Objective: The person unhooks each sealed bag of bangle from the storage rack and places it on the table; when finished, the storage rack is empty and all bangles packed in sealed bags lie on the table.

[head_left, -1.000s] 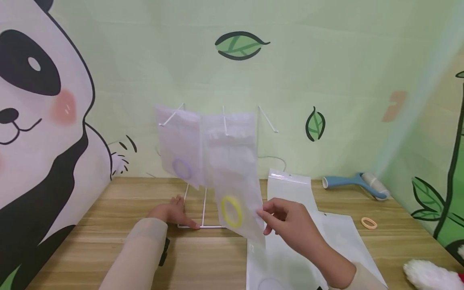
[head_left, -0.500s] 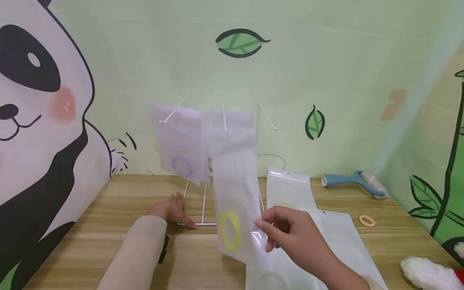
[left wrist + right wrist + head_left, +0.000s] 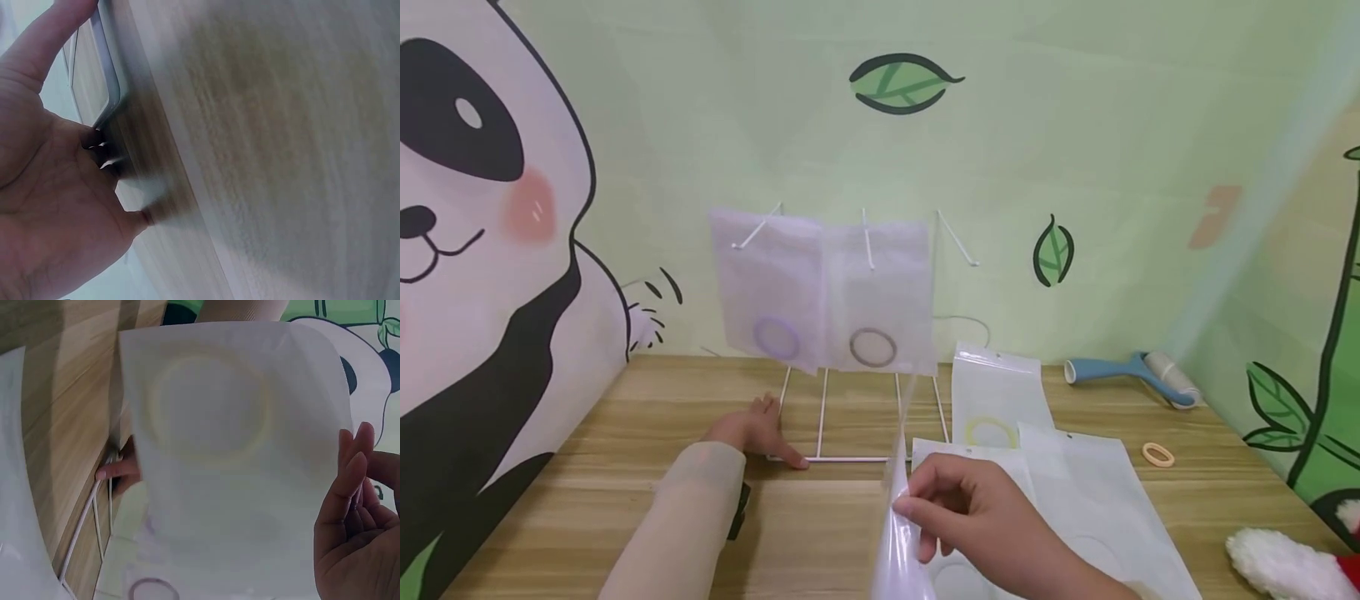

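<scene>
My right hand (image 3: pixel 973 508) pinches the edge of a thin translucent zip bag (image 3: pixel 901 542), seen nearly edge-on in the head view. In the right wrist view the bag (image 3: pixel 237 500) spreads broadside, with a pale yellow ring (image 3: pixel 265 419) showing through it. My left hand (image 3: pixel 756 432) rests at the front left corner of a white wire display rack (image 3: pixel 850 460), thumb along the base bar and fingers stretched beyond it. From the rack's left hook hangs a bag with a purple ring (image 3: pixel 767 283). A bag with a dark ring (image 3: pixel 880 287) hangs on the middle hook.
The right hook (image 3: pixel 958 239) carries no bag. Several flat zip bags (image 3: pixel 1097 500) lie on the wooden table at right, one with a yellow ring (image 3: pixel 992 431). Beyond them are an orange ring (image 3: pixel 1157 454), a blue-handled lint roller (image 3: pixel 1120 371) and a white fluffy item (image 3: pixel 1277 554).
The right hand has drawn the yellow-ring bag down and toward me, away from the middle hook, and turned it edge-on. The dark-ring bag behind is now uncovered. The left hand stays put.
</scene>
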Available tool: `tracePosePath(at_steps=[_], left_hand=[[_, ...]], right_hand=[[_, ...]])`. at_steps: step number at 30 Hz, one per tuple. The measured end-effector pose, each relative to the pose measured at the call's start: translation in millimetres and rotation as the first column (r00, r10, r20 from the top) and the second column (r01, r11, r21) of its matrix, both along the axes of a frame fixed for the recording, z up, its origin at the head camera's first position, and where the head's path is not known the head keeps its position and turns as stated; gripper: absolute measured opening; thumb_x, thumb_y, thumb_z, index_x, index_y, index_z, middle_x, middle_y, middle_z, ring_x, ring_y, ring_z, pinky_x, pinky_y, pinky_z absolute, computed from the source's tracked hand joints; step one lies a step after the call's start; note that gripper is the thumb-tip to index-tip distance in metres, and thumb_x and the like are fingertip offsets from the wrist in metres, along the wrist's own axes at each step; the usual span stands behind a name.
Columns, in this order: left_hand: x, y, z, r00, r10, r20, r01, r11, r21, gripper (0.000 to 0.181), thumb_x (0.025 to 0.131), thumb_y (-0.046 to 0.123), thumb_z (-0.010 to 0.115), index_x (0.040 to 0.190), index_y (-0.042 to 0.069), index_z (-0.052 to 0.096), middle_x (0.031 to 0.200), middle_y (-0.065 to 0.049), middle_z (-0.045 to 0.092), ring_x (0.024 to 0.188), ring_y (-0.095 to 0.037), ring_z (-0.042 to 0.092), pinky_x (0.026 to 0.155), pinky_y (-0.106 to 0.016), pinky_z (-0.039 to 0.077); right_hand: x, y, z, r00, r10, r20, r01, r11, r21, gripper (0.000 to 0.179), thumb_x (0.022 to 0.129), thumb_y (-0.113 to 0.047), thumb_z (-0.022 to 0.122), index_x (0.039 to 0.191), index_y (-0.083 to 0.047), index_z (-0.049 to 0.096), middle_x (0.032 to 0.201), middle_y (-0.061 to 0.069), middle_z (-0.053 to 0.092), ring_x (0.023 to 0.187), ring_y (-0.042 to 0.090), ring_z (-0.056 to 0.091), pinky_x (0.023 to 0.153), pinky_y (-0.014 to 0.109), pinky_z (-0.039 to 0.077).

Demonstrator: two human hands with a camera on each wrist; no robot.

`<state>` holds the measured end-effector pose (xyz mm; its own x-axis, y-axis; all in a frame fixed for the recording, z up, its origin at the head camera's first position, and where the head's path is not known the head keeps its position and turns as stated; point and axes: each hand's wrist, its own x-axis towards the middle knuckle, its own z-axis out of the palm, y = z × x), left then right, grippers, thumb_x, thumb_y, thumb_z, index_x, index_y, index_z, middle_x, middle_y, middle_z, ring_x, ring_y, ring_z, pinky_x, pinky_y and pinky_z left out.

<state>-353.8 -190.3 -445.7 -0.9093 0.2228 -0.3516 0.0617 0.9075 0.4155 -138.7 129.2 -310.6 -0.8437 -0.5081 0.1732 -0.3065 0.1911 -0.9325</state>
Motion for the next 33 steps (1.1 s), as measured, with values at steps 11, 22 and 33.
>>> tracePosePath(at_steps=[11,22,33], left_hand=[[5.2,3.6,4.6,1.0,-0.03,-0.003,0.03,1.0,-0.01,0.141,0.064,0.066,0.082,0.152,-0.014,0.008,0.16,-0.032,0.001,0.149,-0.044,0.0,0.119,-0.055,0.01],[8.2,1.6,4.6,1.0,-0.011,0.016,0.012,1.0,-0.008,0.141,0.064,0.067,0.082,0.153,-0.012,0.006,0.161,-0.03,-0.001,0.149,-0.042,-0.003,0.12,-0.053,0.007],[8.0,2.4,6.1,1.0,0.022,0.015,-0.022,1.0,-0.001,0.144,0.061,0.069,0.082,0.153,-0.011,0.007,0.162,-0.029,-0.001,0.15,-0.041,-0.002,0.12,-0.054,0.008]], right_hand=[[0.4,-5.6,-35.0,0.953,0.119,0.278,-0.095,0.991,-0.096,0.024,0.097,-0.013,0.063,0.093,0.01,0.056,0.069,0.007,0.066,0.06,0.009,0.064,0.059,0.022,0.054],[-2.5,8.8,-60.4,0.905,0.137,0.403,-0.13,0.99,-0.045,0.037,0.098,-0.018,0.061,0.093,0.017,0.052,0.061,-0.005,0.056,0.052,0.001,0.05,0.049,0.015,0.037],[-17.3,39.2,-85.7,0.926,0.073,0.37,-0.156,0.968,0.198,0.03,0.097,-0.017,0.06,0.082,0.009,0.064,0.068,-0.003,0.064,0.05,0.004,0.042,0.051,0.018,0.036]])
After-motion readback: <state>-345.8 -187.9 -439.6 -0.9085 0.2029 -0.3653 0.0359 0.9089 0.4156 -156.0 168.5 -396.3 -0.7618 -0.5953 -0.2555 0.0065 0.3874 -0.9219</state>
